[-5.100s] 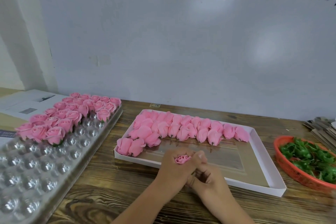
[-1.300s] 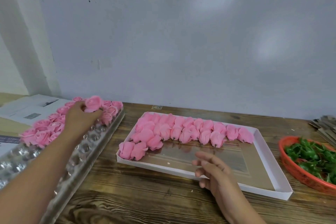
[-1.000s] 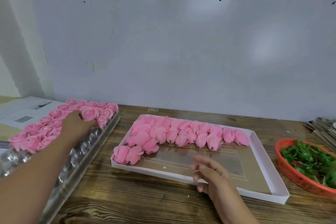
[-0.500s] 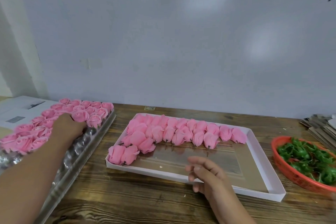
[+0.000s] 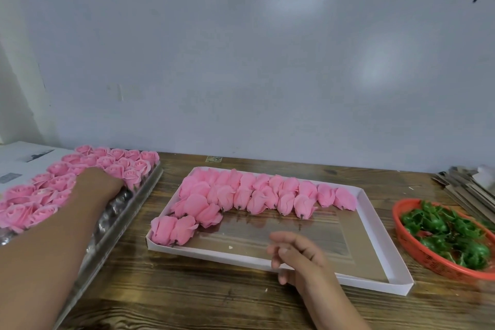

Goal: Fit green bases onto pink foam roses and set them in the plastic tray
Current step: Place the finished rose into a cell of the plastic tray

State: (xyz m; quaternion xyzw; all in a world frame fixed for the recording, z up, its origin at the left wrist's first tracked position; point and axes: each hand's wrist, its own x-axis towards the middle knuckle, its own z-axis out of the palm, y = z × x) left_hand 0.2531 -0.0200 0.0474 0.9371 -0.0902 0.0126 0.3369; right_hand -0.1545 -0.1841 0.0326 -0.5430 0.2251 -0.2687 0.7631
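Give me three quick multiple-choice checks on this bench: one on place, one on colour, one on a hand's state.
1. Where are the green plastic bases?
A. in the white tray
B. in the orange mesh basket
C. on the papers

2. What colour are the foam roses lying in the shallow white cardboard tray?
A. pink
B. red
C. white

3. What is the right hand doing?
A. gripping a rose
B. holding a base
C. holding nothing, fingers loosely curled

Answers: 1 B, the bases fill the basket at right; 2 A, all are pink; 3 C, nothing is in it.
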